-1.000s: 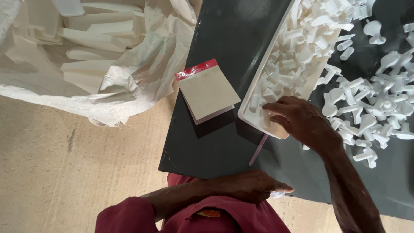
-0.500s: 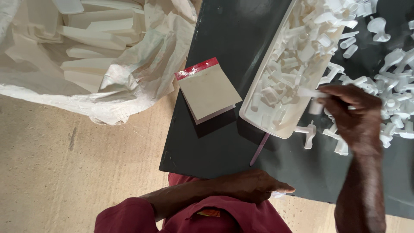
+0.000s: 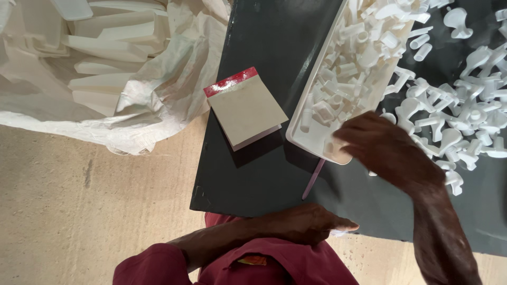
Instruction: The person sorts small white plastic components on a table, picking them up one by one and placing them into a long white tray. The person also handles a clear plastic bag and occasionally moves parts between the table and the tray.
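The person's right hand [image 3: 388, 153] hovers over the near corner of the white tray [image 3: 309, 138], which is heaped with small white plastic parts [image 3: 359, 58]; its grip is blurred, so I cannot tell whether it holds a piece. More loose parts [image 3: 459, 116] lie scattered just right of the tray on the dark counter [image 3: 264, 179]. It looks like sorting, piece by piece. The left hand [image 3: 306, 224] rests half-curled at the counter edge, holding nothing I can see.

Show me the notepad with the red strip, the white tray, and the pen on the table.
Notepad [image 3: 248, 108], head view: middle of its tan cover.
White tray [image 3: 300, 138], head view: bare near corner.
Pen [image 3: 313, 179], head view: middle of its thin shaft.
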